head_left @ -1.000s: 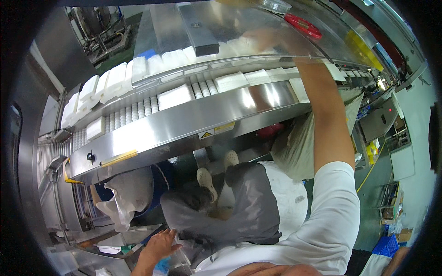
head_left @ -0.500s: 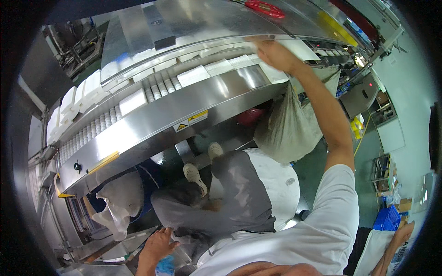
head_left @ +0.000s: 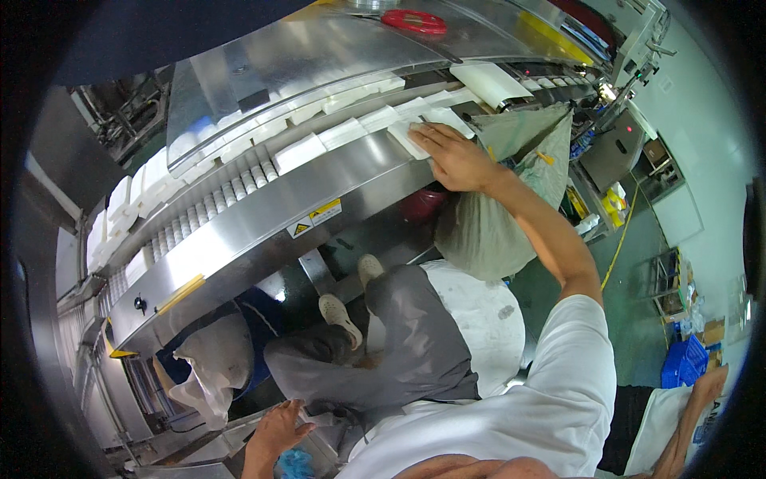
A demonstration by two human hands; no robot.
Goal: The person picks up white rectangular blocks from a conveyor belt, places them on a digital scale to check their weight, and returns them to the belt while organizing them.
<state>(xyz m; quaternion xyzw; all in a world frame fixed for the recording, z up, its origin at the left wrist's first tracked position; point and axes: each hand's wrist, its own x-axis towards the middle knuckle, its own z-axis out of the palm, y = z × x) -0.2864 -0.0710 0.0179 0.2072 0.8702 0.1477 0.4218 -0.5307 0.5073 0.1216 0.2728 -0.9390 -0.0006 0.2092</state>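
Observation:
My right hand (head_left: 455, 158) reaches over the metal side rail (head_left: 351, 172) of a curved roller conveyor (head_left: 214, 204). Its fingers lie over a flat white pad, perhaps a stack of folded tissues (head_left: 404, 142), which overhangs the rail; the thumb is at its near side. Beyond it, a row of similar white stacks (head_left: 301, 154) lies along the rollers. Another white piece (head_left: 449, 121) sits just past my fingers. Low on the left, my left hand (head_left: 277, 431) rests beside my lap with its fingers apart and holds nothing I can see.
A grey-green cloth sack (head_left: 487, 235) hangs open below my right forearm. White blocks (head_left: 363, 89) line the far side under a clear cover. A red ring-shaped object (head_left: 413, 21) lies on top. A white bag (head_left: 214, 363) stands lower left; another person's arm (head_left: 678, 427) shows lower right.
My right hand has come back from the conveyor's far side toward the near rail, and a white stack is now under its fingers. Stacks have shifted left along the rollers. My left hand stays put.

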